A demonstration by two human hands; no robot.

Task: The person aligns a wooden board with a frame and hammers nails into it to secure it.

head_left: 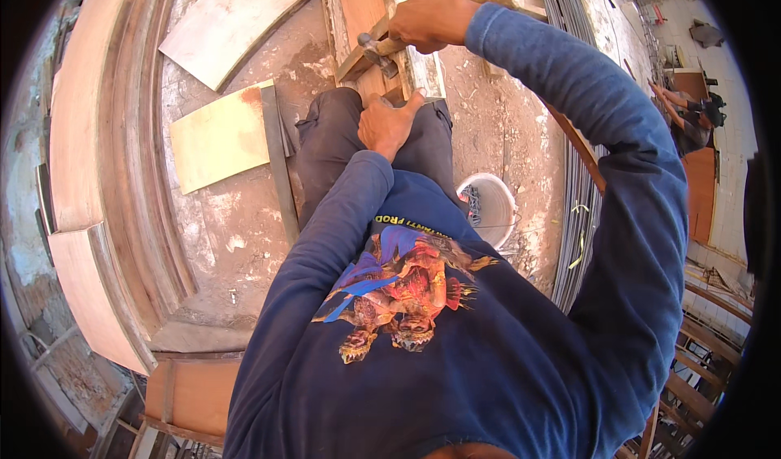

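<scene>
My right hand [433, 21] is closed round the wooden handle of a hammer [381, 54]. The hammer's metal head is over a long wood-framed panel [362, 3], which runs away from my lap. A wooden crosspiece [355, 65] lies across this panel, close to the hammer head. At the panel's near end, by my knees, my left hand [386, 125] grips the edge with its thumb stretched forward. Whether a nail is between its fingers cannot be made out.
A whitish bucket [511, 207] with small dark metal pieces stands right of my legs. Plywood pieces [218, 142] lie on the dusty floor at left, beside stacked long boards [134, 133]. Long grey strips [579, 190] lie at right. Another person [695, 125] is farther right.
</scene>
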